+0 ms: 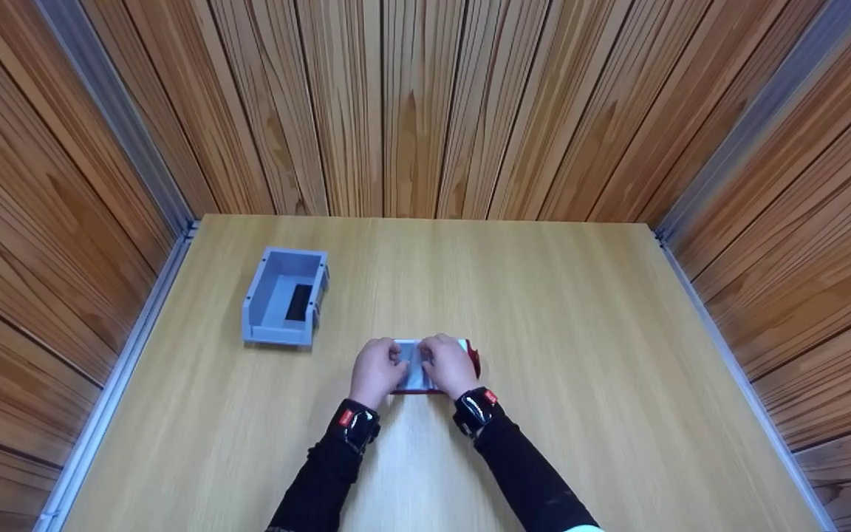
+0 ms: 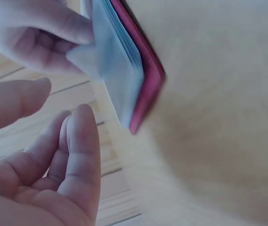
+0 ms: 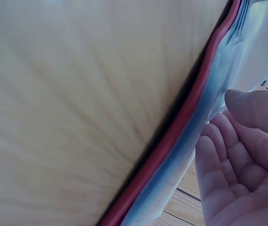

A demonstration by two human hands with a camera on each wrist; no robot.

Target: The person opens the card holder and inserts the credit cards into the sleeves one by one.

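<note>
A card holder with a red cover and several clear plastic sleeves [image 1: 414, 377] lies opened out on the table in front of me. My right hand [image 1: 451, 365] is over its right part. Between thumb and fingers it pinches a lifted sleeve [image 3: 261, 52], which bends upward in the right wrist view. My left hand [image 2: 44, 160] is by the holder's left end, thumb and fingers apart and loosely curved, holding nothing visible. The red cover [image 2: 148, 92] shows under the stacked sleeves in the left wrist view. The fingertips' far sides are partly hidden.
A blue-grey plastic bin [image 1: 278, 336] stands at the back left of the wooden table [image 1: 558, 332]. Inside it lies a flat black piece [image 1: 298, 302]. Wood-panelled walls [image 1: 411, 111] with metal edge rails enclose the table on the back and both sides.
</note>
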